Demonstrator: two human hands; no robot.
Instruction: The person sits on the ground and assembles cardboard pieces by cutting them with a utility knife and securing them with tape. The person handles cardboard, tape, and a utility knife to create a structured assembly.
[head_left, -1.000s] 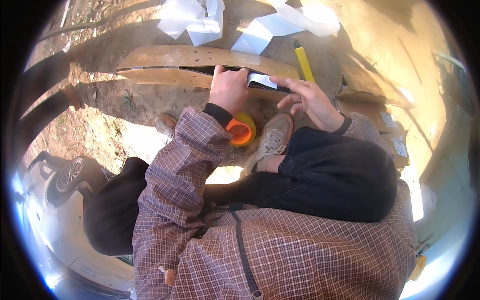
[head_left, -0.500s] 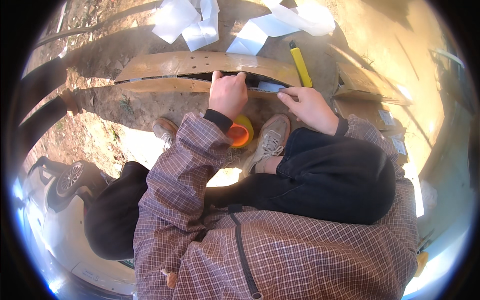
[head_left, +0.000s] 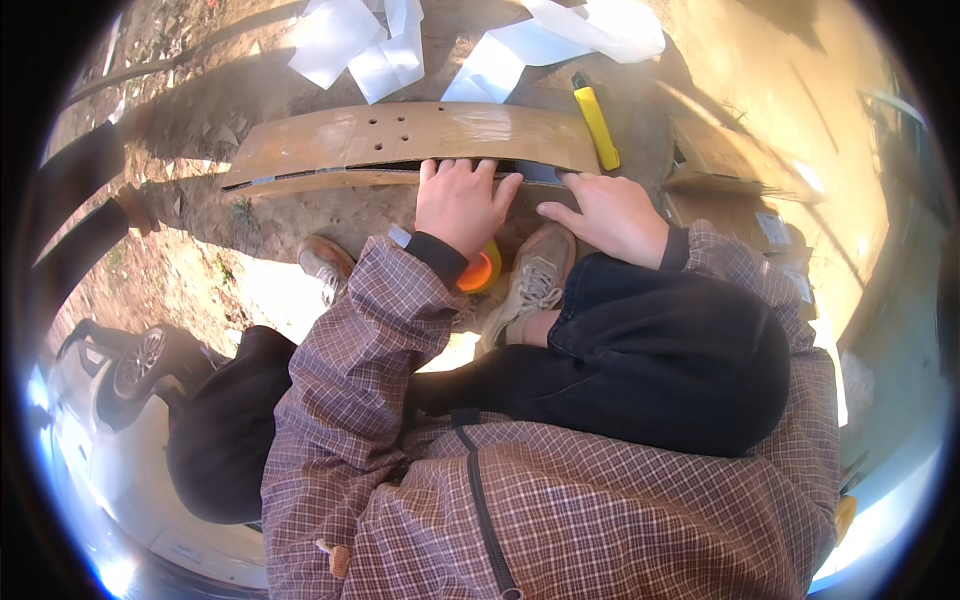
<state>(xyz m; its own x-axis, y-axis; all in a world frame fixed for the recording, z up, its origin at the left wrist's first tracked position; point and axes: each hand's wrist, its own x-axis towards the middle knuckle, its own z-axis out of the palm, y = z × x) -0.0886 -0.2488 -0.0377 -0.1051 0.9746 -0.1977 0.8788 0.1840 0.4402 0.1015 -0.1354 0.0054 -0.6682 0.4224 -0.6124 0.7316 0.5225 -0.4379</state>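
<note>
A long, flat brown cardboard box (head_left: 300,140) with several punched holes lies on the ground before me, its near side parted in a dark slit. My left hand (head_left: 458,208) is closed on the near edge near the middle, fingertips hooked over it and thumb beside the opening. To its right, my right hand (head_left: 615,215) has its fingertips tucked into the slit; its thumb stays outside, below the edge. Between the hands a dark surface shows inside the box, too little to name. Under my left wrist sits a tape roll (head_left: 485,268) with an orange core, partly hidden.
A yellow utility knife (head_left: 597,125) lies at the box's right end. White sheets (head_left: 385,50) are strewn beyond the box. Flattened cardboard (head_left: 735,160) lies to the right. My shoes (head_left: 535,275) stand close to the near edge, and a white car (head_left: 140,440) is at lower left.
My left hand has spread its fingers along the edge and its thumb has come out to the right. My right thumb has dropped away from the edge. The slit looks narrower.
</note>
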